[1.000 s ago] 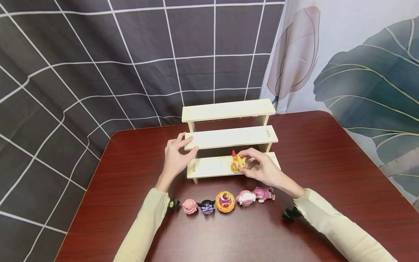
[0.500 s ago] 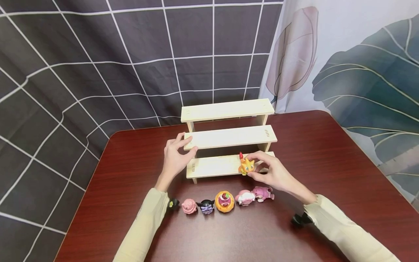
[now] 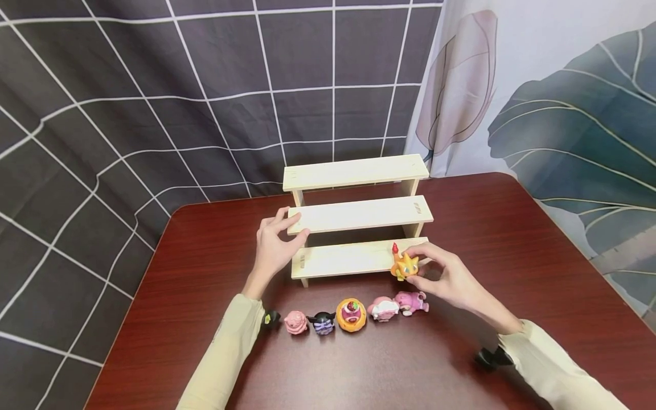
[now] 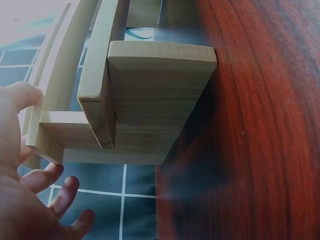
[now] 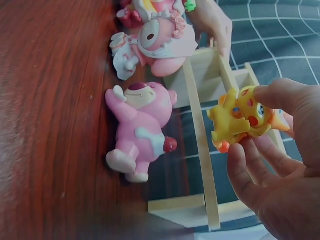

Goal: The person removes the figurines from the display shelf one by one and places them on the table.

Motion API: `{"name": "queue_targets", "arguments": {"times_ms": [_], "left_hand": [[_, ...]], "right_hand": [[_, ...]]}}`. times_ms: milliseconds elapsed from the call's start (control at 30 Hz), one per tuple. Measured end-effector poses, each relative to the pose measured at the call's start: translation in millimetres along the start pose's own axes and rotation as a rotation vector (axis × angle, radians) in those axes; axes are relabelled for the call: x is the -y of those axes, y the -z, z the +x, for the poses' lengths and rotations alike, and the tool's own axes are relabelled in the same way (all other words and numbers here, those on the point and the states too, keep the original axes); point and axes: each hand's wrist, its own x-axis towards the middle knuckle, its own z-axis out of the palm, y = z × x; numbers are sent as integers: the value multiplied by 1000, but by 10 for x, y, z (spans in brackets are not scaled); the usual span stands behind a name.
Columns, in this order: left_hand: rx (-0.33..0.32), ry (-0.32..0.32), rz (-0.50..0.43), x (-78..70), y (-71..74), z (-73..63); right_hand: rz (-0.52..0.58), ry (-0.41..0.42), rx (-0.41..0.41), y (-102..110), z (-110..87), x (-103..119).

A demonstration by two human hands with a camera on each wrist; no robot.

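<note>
A three-tier wooden display stand [image 3: 359, 216] stands on the table. My left hand [image 3: 277, 245] grips the left end of its middle board, fingers and thumb on either side of it; the left wrist view shows this hand [image 4: 30, 170] close up. My right hand [image 3: 453, 279] pinches a yellow figurine [image 3: 405, 266] with a red-tipped tail at the right end of the lowest board. In the right wrist view the thumb lies on the head of the figurine [image 5: 235, 117]. Whether its feet touch the board, I cannot tell.
Several figurines lie in a row before the stand: a pink one [image 3: 296, 323], a black-and-purple one [image 3: 323, 323], a round orange one with a strawberry [image 3: 351, 315], a pink-and-white one [image 3: 384, 309] and a purple-pink bear [image 3: 411, 303]. A grid-patterned curtain [image 3: 230, 114] hangs behind the table [image 3: 502, 239].
My right hand has carried the yellow figurine rightward along the lowest board, from near its middle to its right end. My left hand keeps its place on the middle board.
</note>
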Motion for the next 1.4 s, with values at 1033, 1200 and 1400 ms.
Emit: {"name": "queue_targets", "arguments": {"times_ms": [1033, 1200, 1400], "left_hand": [[-1, -7, 4, 6, 0, -1], [-3, -6, -3, 14, 1, -1], [-3, 7, 5, 12, -16, -5]], "right_hand": [[-143, -111, -47, 360, -559, 167], [-157, -139, -59, 388, -632, 174], [-155, -169, -84, 407, -730, 146]]}}
